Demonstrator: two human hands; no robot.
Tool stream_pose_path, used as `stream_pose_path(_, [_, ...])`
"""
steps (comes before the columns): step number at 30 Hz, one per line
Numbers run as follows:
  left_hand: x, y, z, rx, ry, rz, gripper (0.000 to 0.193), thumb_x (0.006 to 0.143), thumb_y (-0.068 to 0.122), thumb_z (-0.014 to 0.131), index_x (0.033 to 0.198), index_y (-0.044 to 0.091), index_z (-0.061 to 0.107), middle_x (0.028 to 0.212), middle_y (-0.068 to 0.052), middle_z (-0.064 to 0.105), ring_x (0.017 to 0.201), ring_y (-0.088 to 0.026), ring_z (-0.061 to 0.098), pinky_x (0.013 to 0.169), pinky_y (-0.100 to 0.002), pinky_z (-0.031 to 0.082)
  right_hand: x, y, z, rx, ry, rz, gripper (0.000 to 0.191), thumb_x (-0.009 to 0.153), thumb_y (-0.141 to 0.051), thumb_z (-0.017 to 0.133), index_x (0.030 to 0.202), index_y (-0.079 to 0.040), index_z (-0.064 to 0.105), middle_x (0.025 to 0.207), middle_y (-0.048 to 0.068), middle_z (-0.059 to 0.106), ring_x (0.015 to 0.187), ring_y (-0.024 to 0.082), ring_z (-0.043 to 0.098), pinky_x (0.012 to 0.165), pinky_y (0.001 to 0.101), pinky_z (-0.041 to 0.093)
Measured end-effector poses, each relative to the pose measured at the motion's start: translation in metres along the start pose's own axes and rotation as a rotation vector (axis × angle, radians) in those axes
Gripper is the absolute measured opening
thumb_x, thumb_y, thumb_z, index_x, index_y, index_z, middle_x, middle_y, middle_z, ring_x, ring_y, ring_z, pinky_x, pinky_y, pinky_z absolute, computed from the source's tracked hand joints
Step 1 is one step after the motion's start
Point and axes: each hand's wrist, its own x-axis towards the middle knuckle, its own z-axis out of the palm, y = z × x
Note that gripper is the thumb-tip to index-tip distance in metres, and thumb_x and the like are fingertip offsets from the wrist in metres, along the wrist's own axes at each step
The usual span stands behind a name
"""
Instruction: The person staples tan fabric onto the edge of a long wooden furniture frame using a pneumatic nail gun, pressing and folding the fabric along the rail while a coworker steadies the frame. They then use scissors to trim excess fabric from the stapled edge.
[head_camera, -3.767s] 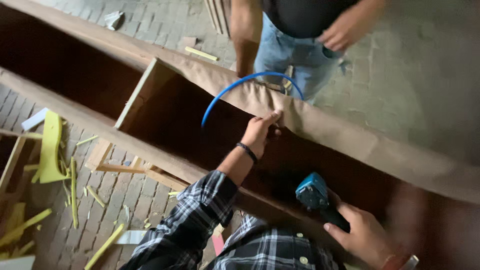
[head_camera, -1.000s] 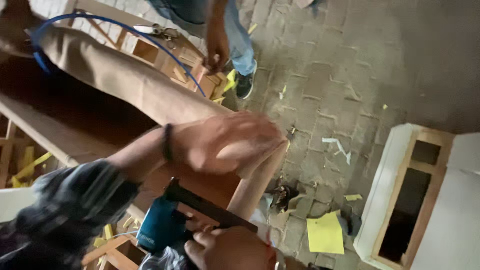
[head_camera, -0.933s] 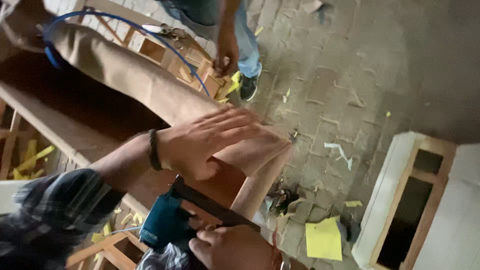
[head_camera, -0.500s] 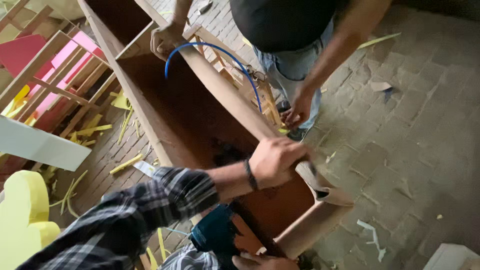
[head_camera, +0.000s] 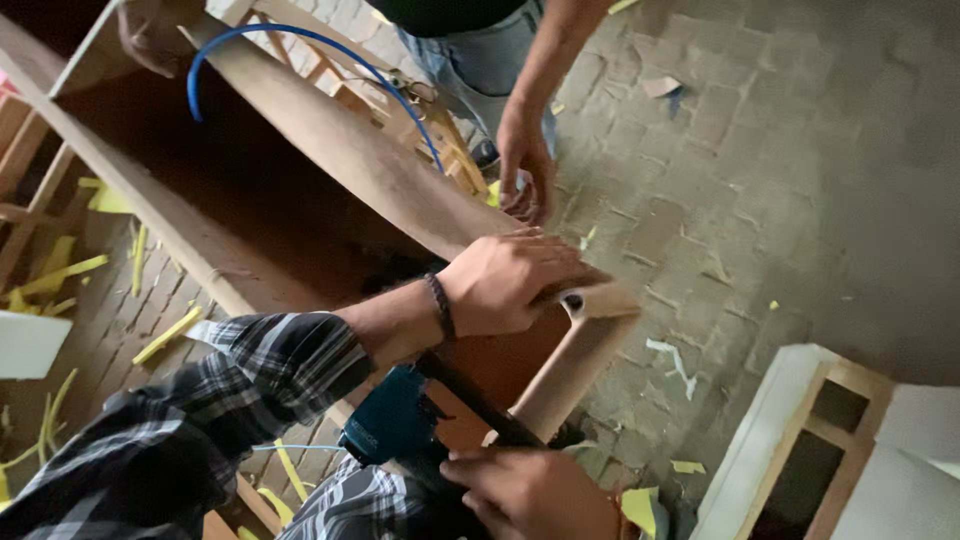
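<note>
A brick floor (head_camera: 800, 150) strewn with yellow offcuts (head_camera: 60, 275) and paper scraps surrounds a long open wooden box frame (head_camera: 200, 270), which runs from the upper left of the view down to its near end at centre. Across that frame stands another person in jeans and a dark top; one of their hands (head_camera: 525, 165) hangs with loose fingers just beside the far wall of the frame, and the other (head_camera: 150, 35) grips the top edge near the frame's far end. A thin blue hose (head_camera: 300, 40) arches over the far wall between those two hands. At the lower right stands a white-painted cabinet carcass (head_camera: 800, 430) with open compartments, well apart from the frame.

A brown flexible sheet (head_camera: 380, 170), smooth and cardboard-coloured, lies along the top of the frame's far wall and bends over the near end corner. The left hand (head_camera: 510, 285), a dark band at its wrist, lies flat with fingers spread and pressed on the sheet at that corner. The right hand (head_camera: 530, 495) is closed round the handle of a teal power tool (head_camera: 400, 430), whose black nose points up at the near end panel, just under the left hand.
</note>
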Motion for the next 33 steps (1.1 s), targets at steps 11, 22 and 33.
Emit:
stream_pose_path(11, [0.025,0.01,0.023,0.066,-0.017,-0.219,0.032,0.077,0.018,0.073,0.109,0.017,0.076,0.09,-0.01,0.076,0.078,-0.03,0.075,0.067,-0.042,0.058,-0.021,0.088,-0.075,0.331,1.068,0.271,0.039,0.082,0.002,0.063,0.121,-0.004,0.065,0.119,0.006,0.069,0.112,0.015,0.066,0.097,0.0305,0.054])
stream_pose_path(22, [0.044,0.018,0.034,-0.114,0.02,-0.002,0.013,0.083,0.024,0.077,0.095,0.02,0.078,0.088,-0.003,0.077,0.078,-0.024,0.076,0.067,-0.036,0.059,-0.036,0.164,-0.046,0.232,1.2,0.294,0.027,0.09,0.013,0.059,0.11,0.004,0.076,0.1,0.009,0.076,0.093,0.015,0.071,0.086,0.0283,0.061])
stream_pose_path(33, [-0.004,0.019,0.025,-0.188,0.042,0.087,0.038,0.083,-0.003,0.063,0.115,0.014,0.075,0.12,-0.007,0.076,0.11,-0.025,0.075,0.091,-0.035,0.062,-0.028,0.13,-0.068,0.417,0.849,-0.022,0.046,0.09,0.006,0.063,0.136,0.005,0.061,0.14,0.013,0.064,0.132,0.021,0.059,0.115,0.0337,0.045])
